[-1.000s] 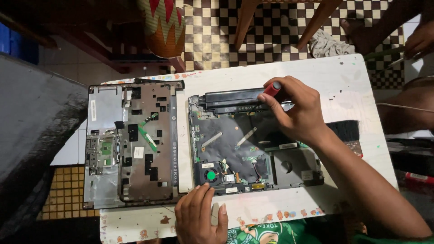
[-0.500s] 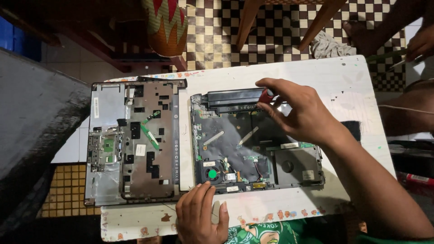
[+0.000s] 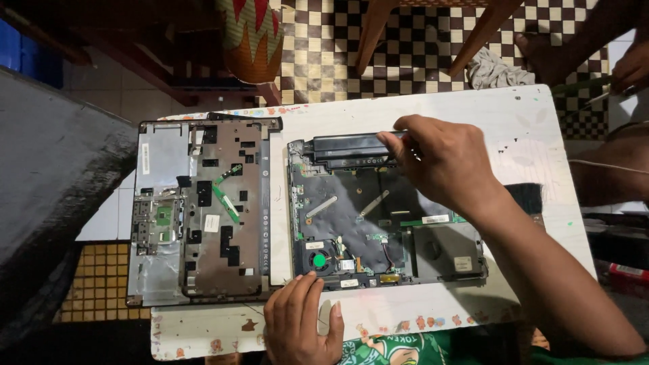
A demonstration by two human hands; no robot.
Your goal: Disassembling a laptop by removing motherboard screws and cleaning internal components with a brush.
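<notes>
An opened laptop base [image 3: 351,209] lies on a white table [image 3: 520,128], with its dark circuit board and a fan with a green centre [image 3: 320,259] exposed. A long black battery [image 3: 345,145] sits along its far edge. My right hand [image 3: 446,165] is curled at the battery's right end, fingers pinched together; the red-handled screwdriver it held is covered by the fingers. My left hand [image 3: 301,321] rests flat on the table's near edge, fingertips touching the laptop's front edge by the fan.
The removed top cover [image 3: 203,209] lies upside down to the left of the base, overhanging the table. Beyond the table are a woven basket [image 3: 253,34], wooden chair legs [image 3: 368,34] and a cloth [image 3: 497,71]. Another person's hand [image 3: 632,64] is at the far right.
My right hand has shifted slightly left along the battery, and the red screwdriver handle has gone out of sight under the fingers. My left hand has stayed in place.
</notes>
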